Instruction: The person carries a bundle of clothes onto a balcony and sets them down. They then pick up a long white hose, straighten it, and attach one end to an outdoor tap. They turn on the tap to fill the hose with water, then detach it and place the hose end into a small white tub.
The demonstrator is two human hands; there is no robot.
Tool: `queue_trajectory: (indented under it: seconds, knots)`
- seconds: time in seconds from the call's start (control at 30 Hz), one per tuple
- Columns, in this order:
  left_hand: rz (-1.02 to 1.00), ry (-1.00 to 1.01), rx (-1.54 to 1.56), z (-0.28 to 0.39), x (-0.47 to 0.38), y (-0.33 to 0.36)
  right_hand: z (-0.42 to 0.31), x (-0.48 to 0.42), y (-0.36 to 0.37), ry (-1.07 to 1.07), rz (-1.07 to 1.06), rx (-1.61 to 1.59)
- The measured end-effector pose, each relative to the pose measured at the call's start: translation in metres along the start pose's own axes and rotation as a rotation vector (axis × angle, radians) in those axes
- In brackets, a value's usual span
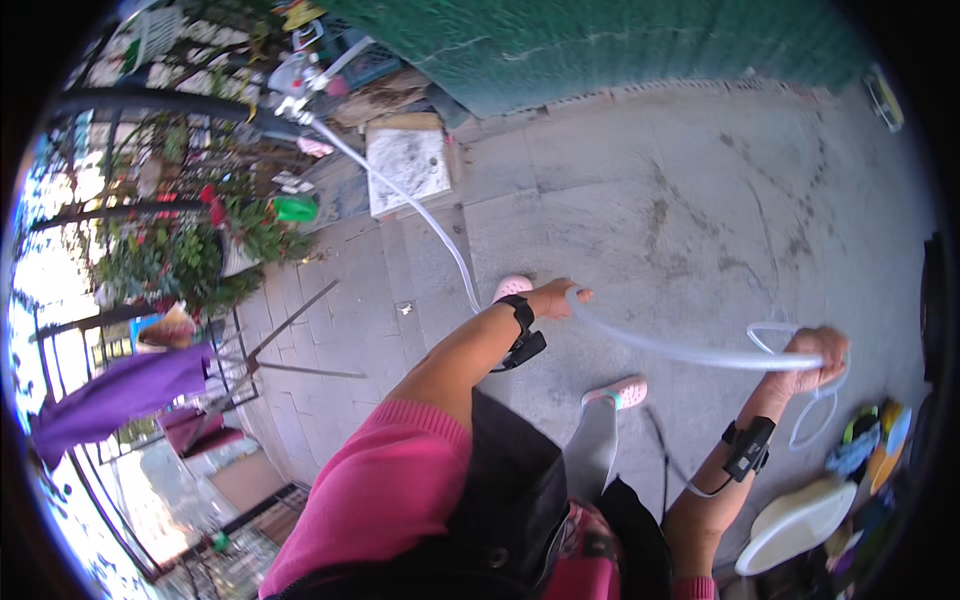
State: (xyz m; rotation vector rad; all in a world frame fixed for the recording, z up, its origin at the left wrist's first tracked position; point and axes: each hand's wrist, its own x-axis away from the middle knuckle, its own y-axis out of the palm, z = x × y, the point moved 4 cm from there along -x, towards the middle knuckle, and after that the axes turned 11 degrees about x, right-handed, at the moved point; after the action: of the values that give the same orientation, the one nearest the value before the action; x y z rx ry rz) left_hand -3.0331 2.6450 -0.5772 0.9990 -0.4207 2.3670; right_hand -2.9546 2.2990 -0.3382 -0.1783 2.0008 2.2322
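A clear, pale plastic hose [660,346] spans the gap between my two hands, sagging a little. My right hand [819,358] is closed around it at the right, where loose loops of the hose hang beside and below the fist. At the centre, my left hand [556,298] grips the hose near a bend. Another stretch of hose runs from behind my left forearm up to a tap fitting [296,105] at the upper left. Both wrists bear black strapped devices.
Paved ground lies below, with a green covering [600,45] along the far side. A white square slab [405,166], potted plants [195,247] and a metal rack [253,364] stand left. At lower right are a white basin [796,525] and coloured cloths [855,446].
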Motion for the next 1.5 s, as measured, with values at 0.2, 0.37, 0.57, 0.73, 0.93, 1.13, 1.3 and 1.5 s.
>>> queue_trajectory:
  seconds: [0.2,0.37,0.57,0.73,0.93,1.13,1.3,1.5]
  knots:
    - [0.606,0.021,-0.074,-0.014,-0.017,-0.035,0.001,0.0,-0.066,-0.076,0.279,0.267]
    - [1.311,0.372,0.267,0.041,0.003,-0.031,0.081,-0.001,-0.1,-0.135,0.536,0.791]
    - [1.06,0.859,-0.439,0.166,0.063,0.021,0.121,0.028,-0.116,-0.082,0.831,0.944]
    - [0.804,0.881,-0.384,0.202,0.06,0.021,0.105,0.047,-0.138,0.16,0.682,0.812]
    - [0.702,1.125,-0.304,0.187,0.081,0.011,-0.051,0.102,-0.2,-0.189,0.938,0.452]
    - [0.527,0.967,-0.306,0.151,0.093,0.033,-0.142,0.109,-0.229,0.304,0.887,0.429]
    - [0.518,0.724,-0.391,0.146,0.063,0.012,-0.141,0.094,-0.217,0.041,0.919,0.931]
    - [-0.187,0.368,-0.611,0.198,0.048,0.091,-0.096,0.069,-0.157,-0.26,1.081,1.05]
